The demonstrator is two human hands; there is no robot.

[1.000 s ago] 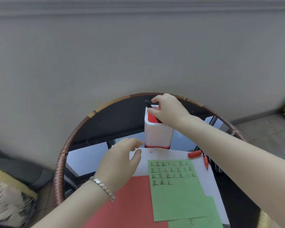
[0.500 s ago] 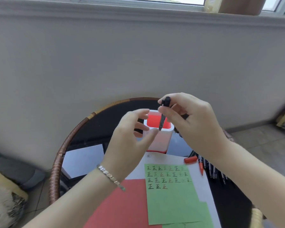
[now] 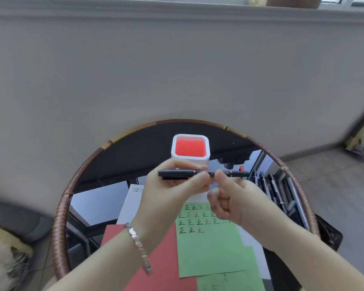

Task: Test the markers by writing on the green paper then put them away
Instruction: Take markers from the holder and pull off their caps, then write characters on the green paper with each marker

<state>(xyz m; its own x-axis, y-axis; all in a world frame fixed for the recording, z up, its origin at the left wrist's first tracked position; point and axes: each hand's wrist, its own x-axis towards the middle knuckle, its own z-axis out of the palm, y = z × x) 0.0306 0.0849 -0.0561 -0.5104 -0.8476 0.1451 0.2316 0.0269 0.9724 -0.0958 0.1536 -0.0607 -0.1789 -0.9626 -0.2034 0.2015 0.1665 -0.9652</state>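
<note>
Slim black plastic marker (image 3: 178, 173): judged light, rigid, slick. Gripped at cap end by left hand (image 3: 170, 192), pinched at barrel by right hand (image 3: 237, 202).

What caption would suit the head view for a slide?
Left hand and right hand grip a black marker level above the green paper, before the white holder.

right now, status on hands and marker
Hands: left hand grips the marker at its left end, right hand pinches its right part. It hangs level before the holder. Below, green paper, room under the last row, nothing between.
</note>
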